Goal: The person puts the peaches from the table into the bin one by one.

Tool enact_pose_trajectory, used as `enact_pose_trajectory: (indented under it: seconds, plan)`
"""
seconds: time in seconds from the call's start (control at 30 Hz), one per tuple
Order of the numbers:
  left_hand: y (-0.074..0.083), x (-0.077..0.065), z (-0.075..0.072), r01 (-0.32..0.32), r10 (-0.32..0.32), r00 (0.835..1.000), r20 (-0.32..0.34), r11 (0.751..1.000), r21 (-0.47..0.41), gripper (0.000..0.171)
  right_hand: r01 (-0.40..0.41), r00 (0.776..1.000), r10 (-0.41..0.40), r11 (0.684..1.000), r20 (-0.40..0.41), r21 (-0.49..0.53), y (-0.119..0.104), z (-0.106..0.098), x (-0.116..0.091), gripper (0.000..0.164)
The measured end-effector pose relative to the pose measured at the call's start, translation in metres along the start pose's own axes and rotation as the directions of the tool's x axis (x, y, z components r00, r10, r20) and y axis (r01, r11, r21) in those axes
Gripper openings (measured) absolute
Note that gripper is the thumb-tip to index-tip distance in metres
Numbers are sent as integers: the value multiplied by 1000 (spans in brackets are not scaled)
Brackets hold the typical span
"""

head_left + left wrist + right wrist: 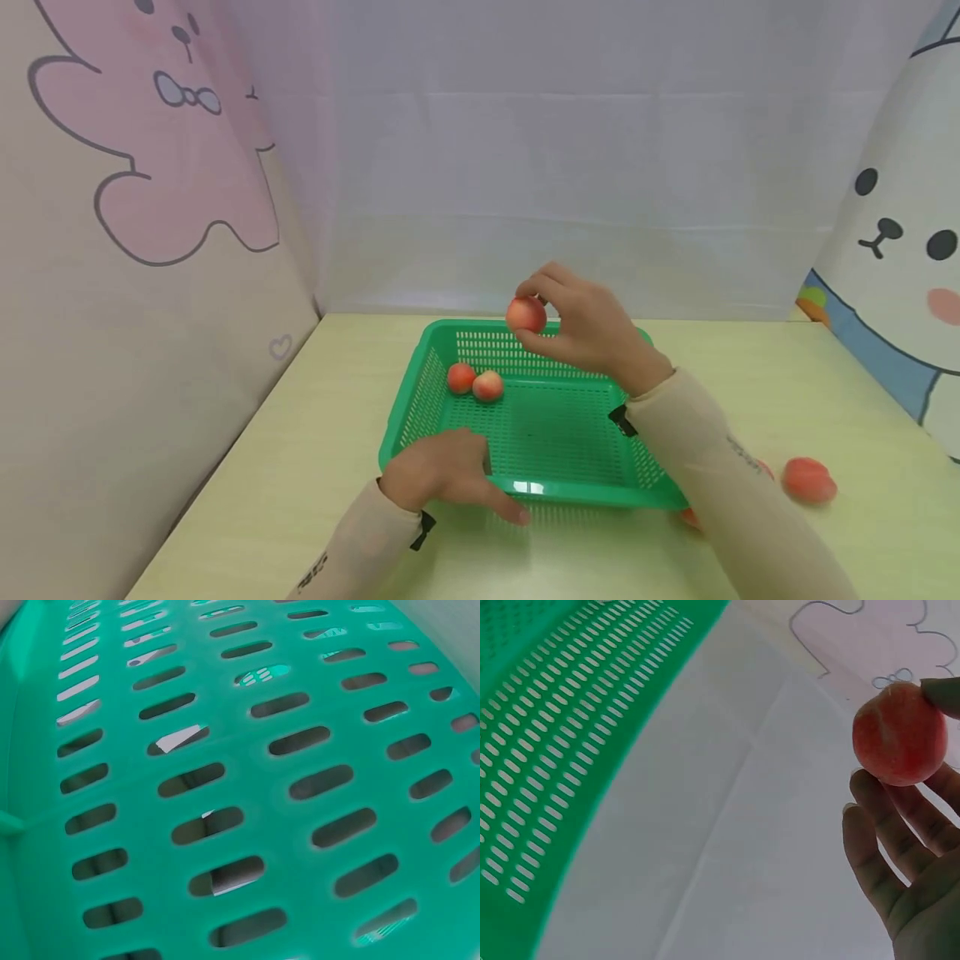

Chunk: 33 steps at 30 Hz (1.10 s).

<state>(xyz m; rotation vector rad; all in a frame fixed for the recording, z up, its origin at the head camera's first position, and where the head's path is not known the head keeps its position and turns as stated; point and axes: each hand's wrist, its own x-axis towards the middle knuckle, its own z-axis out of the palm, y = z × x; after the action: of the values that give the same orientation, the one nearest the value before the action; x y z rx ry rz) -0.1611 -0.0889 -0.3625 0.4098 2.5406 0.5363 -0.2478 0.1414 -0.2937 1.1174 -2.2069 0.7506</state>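
Observation:
My right hand point(588, 329) pinches a red-and-yellow peach point(526, 314) between thumb and fingers, above the far side of a green plastic basket point(517, 492). In the right wrist view the peach point(900, 735) sits at the fingertips, its seam showing. At the basket's near rim is my left hand point(446, 471), fingers over the inner side and thumb outside, gripping the rim. Two more peaches, one redder point(461, 378) and one paler point(488, 386), lie side by side in the basket's far left part. Slotted basket wall point(247, 772) fills the left wrist view.
To the right of the basket a red peach point(809, 481) lies on the pale yellow table point(750, 367). Others are partly hidden by the right sleeve point(720, 467). White cloth point(570, 167) hangs behind the table, with printed cartoon animals on both sides.

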Motion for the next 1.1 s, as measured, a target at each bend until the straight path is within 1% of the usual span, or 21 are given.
enact_pose_trajectory:
  seconds: [0.1,0.17,0.23,0.33,0.43,0.6,0.7,0.77,0.87,1.1]
  plan:
    - [0,0,0,3,-3,1000,-2,1000,-8,61,-60,997,59,998,46,5,13,20,1,27]
    - [2,-1,0,-2,2,1000,-2,1000,-4,60,-97,991,97,995,87,-6,17,30,-1,28]
    - [3,-2,0,-9,9,1000,-5,1000,9,56,-110,985,112,994,129,-23,20,39,-2,28]
    - [3,-1,-1,-20,20,1000,-11,999,46,51,-105,973,110,994,202,-37,21,47,-3,29]
    - [3,-1,-1,-30,31,999,-14,998,59,47,-131,952,137,991,275,-40,20,52,-6,28]
    - [2,0,1,-39,39,999,-10,997,70,45,-242,896,240,969,374,-42,21,57,-12,30]
    - [2,0,1,-32,33,999,-8,997,67,44,-284,869,277,958,410,-47,23,58,-14,29]
    - [2,0,1,-29,29,1000,-6,997,67,44,-304,855,293,952,427,-44,24,59,-15,27]
    - [2,0,0,-28,29,1000,-5,997,65,43,-326,843,303,945,446,-25,27,61,-16,25]
    - [2,0,0,-33,34,999,-7,997,64,41,-352,825,309,936,474,1,31,62,-18,24]
